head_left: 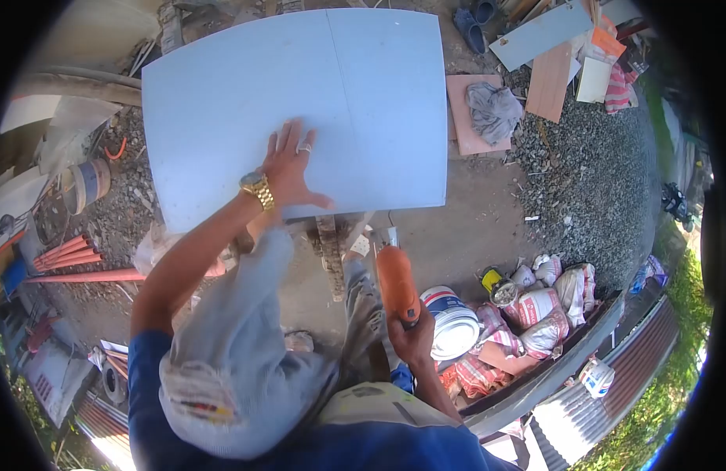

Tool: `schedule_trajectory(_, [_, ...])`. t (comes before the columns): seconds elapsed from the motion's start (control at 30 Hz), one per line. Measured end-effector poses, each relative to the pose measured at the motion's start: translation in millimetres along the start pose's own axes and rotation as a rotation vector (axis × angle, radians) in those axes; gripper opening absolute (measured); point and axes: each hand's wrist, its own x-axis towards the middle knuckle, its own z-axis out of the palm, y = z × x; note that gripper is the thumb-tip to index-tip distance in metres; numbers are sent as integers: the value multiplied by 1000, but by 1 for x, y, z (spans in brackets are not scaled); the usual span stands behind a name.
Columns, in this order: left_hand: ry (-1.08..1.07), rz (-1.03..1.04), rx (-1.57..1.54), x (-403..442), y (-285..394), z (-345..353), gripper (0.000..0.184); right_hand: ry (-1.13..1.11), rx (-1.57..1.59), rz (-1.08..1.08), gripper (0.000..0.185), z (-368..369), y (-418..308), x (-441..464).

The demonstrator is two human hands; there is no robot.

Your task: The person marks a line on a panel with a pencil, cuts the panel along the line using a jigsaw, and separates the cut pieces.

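A large pale blue-grey panel [245,102] lies in front of me, with a thin dark line running across it from the far edge. My left hand [292,169] rests flat on the panel near its close edge, fingers spread, with a ring on one finger and a gold watch [257,190] on the wrist. Down to the right, my right hand [414,337] grips an orange handheld power tool [398,286] by its rear end. The tool's narrow metal tip points toward the panel's near edge and sits just short of it. Its exact kind is unclear.
A wooden support [329,255] shows under the panel's near edge. White buckets [455,330] and several filled sacks [536,306] stand at the right. Gravel [591,180], board offcuts [549,82] and a grey cloth [493,111] lie beyond. Orange pipes [69,255] lie at left.
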Motion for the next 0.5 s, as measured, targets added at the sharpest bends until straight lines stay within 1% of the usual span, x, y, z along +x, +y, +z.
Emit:
schedule_trajectory(0.03, [4, 6, -10, 4, 2, 10, 147, 18, -13, -57, 30, 5, -4, 1])
schedule_trajectory(0.07, [50, 35, 4, 7, 4, 20, 152, -8, -43, -6, 31, 7, -10, 4])
schedule_trajectory(0.1, [97, 66, 17, 9, 5, 27, 158, 1, -53, -2, 31, 10, -14, 9])
schedule_trajectory(0.17, [118, 79, -24, 11, 8, 36, 158, -20, -104, 23, 31, 13, -20, 19])
schedule_trajectory(0.23, [174, 135, -50, 11, 15, 50, 159, -34, -129, 39, 31, 15, -29, 27])
schedule_trajectory(0.3, [188, 164, -90, 11, 27, 61, 158, -40, -143, -19, 33, 16, -34, 34])
schedule_trajectory(0.33, [198, 198, -120, 10, 31, 66, 157, -44, -147, -10, 33, 16, -37, 35])
schedule_trajectory(0.4, [216, 190, -118, 14, 33, 74, 154, -75, -153, 1, 33, 16, -42, 42])
schedule_trajectory(0.5, [248, 179, -97, 16, 33, 81, 149, -61, -167, 19, 32, 20, -43, 42])
